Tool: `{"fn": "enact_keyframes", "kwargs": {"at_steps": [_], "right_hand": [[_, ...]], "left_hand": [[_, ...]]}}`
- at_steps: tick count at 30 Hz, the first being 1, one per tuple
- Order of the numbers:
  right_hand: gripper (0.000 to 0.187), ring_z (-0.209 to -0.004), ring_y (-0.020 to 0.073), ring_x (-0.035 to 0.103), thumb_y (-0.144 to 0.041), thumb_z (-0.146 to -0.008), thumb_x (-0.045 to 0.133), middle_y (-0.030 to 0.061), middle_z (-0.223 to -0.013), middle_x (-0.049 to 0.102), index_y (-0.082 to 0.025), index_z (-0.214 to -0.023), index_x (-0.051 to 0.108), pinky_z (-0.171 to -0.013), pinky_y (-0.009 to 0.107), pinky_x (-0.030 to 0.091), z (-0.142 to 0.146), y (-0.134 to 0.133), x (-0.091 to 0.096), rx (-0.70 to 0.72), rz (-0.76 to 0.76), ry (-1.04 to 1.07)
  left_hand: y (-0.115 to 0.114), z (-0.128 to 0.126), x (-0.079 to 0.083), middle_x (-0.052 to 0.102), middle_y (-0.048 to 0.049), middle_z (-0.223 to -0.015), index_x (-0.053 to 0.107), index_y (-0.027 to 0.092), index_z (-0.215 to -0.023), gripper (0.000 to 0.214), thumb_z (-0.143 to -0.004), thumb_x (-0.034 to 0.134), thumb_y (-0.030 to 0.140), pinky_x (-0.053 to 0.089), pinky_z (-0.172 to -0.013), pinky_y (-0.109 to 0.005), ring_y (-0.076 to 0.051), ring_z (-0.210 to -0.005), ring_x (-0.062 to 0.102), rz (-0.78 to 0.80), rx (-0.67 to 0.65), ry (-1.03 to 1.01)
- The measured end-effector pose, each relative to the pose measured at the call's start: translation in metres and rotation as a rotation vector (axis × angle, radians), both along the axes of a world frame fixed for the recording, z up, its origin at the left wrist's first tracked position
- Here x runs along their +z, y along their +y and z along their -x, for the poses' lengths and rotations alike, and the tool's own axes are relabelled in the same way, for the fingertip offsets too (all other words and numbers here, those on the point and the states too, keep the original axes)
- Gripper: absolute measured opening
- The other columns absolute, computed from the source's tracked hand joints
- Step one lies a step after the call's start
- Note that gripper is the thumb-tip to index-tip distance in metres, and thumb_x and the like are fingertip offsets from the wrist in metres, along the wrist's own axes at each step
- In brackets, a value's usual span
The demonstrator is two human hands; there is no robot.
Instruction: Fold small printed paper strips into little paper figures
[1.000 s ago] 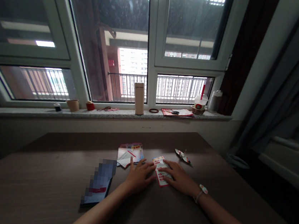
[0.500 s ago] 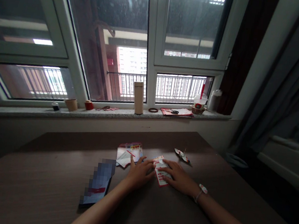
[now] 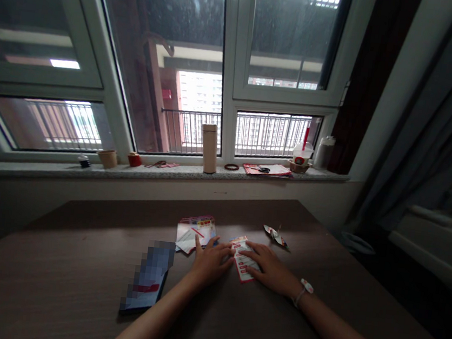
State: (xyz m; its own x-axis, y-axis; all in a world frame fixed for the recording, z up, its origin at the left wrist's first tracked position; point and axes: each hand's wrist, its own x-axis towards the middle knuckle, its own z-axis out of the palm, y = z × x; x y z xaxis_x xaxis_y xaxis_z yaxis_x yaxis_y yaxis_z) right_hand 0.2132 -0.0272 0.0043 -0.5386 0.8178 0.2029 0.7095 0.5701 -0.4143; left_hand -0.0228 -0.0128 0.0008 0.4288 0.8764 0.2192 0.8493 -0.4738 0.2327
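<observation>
A small red-and-white printed paper point(image 3: 241, 259) lies flat on the dark wooden table point(image 3: 75, 272). My right hand point(image 3: 269, 269) rests on it with fingers stretched out flat. My left hand point(image 3: 208, 262) lies at the paper's left edge, its fingertips touching that edge and the fingers spread. Just behind my left hand lies a stack of colourful leaflets point(image 3: 194, 231). A phone point(image 3: 148, 277) lies on the table to the left of my left forearm.
A small folded paper figure point(image 3: 276, 235) sits on the table behind my right hand. The stone windowsill point(image 3: 26, 167) carries a tall beige flask point(image 3: 209, 148), cups, a drink with a red straw point(image 3: 302, 155) and papers. A curtain hangs at the right.
Both hands stay on the small paper with only slight finger shifts. The view has barely moved.
</observation>
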Motion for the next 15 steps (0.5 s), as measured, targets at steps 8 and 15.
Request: {"fn": "enact_keyframes", "kwargs": {"at_steps": [8,15], "right_hand": [[0.048,-0.137,0.0245,0.032,-0.053,-0.092,0.045,0.006,-0.15,0.037,-0.03,-0.134,0.052,-0.115,0.043,0.024,0.001,0.0007,-0.0008,-0.007,0.005,-0.016],[0.048,-0.137,0.0247,0.032,-0.052,-0.091,0.045,0.006,-0.15,0.038,-0.03,-0.134,0.052,-0.116,0.044,0.022,0.0015,0.001,-0.0009,-0.015,0.015,-0.006]], "left_hand": [[0.0,-0.0022,-0.0031,0.056,0.0043,-0.137,0.06,0.04,-0.117,0.031,-0.093,0.043,0.048,-0.008,-0.102,-0.078,-0.034,-0.134,0.034,-0.023,0.027,0.002],[-0.002,-0.0019,-0.0022,0.057,0.0049,-0.135,0.061,0.041,-0.117,0.032,-0.094,0.041,0.05,-0.005,-0.103,-0.079,-0.034,-0.134,0.033,-0.041,0.027,0.002]]}}
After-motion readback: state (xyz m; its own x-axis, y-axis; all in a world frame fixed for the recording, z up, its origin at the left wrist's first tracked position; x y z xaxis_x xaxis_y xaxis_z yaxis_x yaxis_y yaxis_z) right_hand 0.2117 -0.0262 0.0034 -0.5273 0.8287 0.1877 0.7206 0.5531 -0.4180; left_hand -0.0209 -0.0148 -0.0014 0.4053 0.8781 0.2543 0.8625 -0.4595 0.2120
